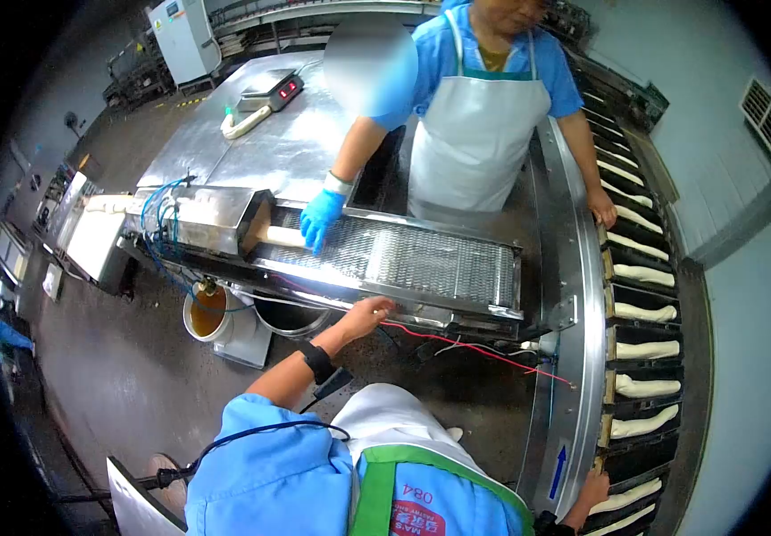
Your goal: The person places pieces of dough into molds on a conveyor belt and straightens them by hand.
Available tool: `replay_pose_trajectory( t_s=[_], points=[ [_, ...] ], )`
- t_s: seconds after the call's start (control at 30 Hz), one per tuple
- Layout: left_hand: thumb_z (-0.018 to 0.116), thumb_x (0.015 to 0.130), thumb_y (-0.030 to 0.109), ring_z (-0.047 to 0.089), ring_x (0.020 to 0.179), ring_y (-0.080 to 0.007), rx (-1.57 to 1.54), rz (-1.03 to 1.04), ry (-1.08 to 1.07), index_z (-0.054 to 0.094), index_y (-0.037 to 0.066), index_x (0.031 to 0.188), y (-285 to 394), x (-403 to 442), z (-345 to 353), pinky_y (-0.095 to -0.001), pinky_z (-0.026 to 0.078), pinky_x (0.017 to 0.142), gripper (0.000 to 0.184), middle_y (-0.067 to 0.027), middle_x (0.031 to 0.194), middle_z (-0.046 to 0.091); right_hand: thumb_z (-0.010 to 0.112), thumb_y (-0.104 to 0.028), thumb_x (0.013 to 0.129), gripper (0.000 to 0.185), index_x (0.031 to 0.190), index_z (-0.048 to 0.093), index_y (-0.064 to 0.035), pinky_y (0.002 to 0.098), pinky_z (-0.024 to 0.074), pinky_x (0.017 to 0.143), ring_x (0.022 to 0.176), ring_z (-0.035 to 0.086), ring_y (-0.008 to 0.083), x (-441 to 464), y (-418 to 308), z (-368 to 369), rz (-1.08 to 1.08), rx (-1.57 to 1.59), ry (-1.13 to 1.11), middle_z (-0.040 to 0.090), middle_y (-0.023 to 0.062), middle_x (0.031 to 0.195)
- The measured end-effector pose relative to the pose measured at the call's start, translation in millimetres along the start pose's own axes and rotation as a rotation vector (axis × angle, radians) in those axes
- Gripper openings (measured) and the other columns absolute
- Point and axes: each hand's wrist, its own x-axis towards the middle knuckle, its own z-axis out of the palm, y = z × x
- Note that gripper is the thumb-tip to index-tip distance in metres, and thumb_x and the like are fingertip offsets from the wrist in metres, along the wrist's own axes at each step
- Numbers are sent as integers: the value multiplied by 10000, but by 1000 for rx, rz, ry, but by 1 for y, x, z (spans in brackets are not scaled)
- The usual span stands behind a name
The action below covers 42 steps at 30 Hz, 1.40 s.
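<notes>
My left hand (367, 316) rests at the near edge of the mesh conveyor (439, 266), its fingers curled at the metal rail; what they hold, if anything, is hidden. My right hand (592, 491) is low at the right, by the row of black trays (646, 427) that hold long pale dough strips (642, 387). Its fingers are mostly hidden at the tray edge. Across the conveyor, a co-worker's blue-gloved hand (321, 217) is over a dough piece (283, 236) coming out of the metal housing (216, 219). The co-worker's bare hand (601, 207) touches the tray line's edge.
A steel table (184, 147) at the upper left bears a scale (269, 92) and a dough piece (247, 122). A bucket of amber liquid (208, 313) stands below the conveyor. Red wires (483, 349) hang along its near side. A metal rail (584, 357) borders the trays.
</notes>
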Motion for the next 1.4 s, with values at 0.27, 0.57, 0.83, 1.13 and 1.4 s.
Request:
replay_pose_trajectory(
  t_s=[0.27,0.57,0.83,1.13,1.4],
  points=[
    [465,758,87,536,882,-218,-135,-102,142,545,-20,961,-46,-10,-40,-297,408,772,243,-135,931,579,516,-359,756,374,971,534,-53,466,406,683,824,551,250,-18,-19,-9,122,-70,69,551,96,923],
    [481,754,97,520,898,-208,-337,-201,286,518,-24,1000,-66,-13,-52,-292,402,780,277,-134,959,556,495,-365,776,447,1102,462,-60,466,395,710,911,515,265,-21,-24,-6,87,-96,182,534,89,982],
    [492,760,102,517,900,-204,-348,-312,267,499,-10,1030,-79,-21,-51,-286,406,777,292,-134,966,550,510,-391,771,511,1153,435,-60,451,383,768,919,519,248,-21,-29,-13,194,-109,67,526,74,1044],
    [499,761,98,503,929,-212,-419,-326,359,472,-18,1046,-81,-21,-50,-288,395,798,309,-145,982,537,450,-490,776,520,1153,448,-132,460,410,718,913,502,307,13,0,15,79,-18,-139,491,171,1065],
    [486,717,83,480,929,-220,-498,-358,530,382,-59,1132,-94,-10,-65,-294,377,792,451,-167,1003,502,516,-395,768,534,1176,407,-68,505,364,785,964,494,256,-25,-27,-20,160,-74,30,491,87,1093]
  ],
)
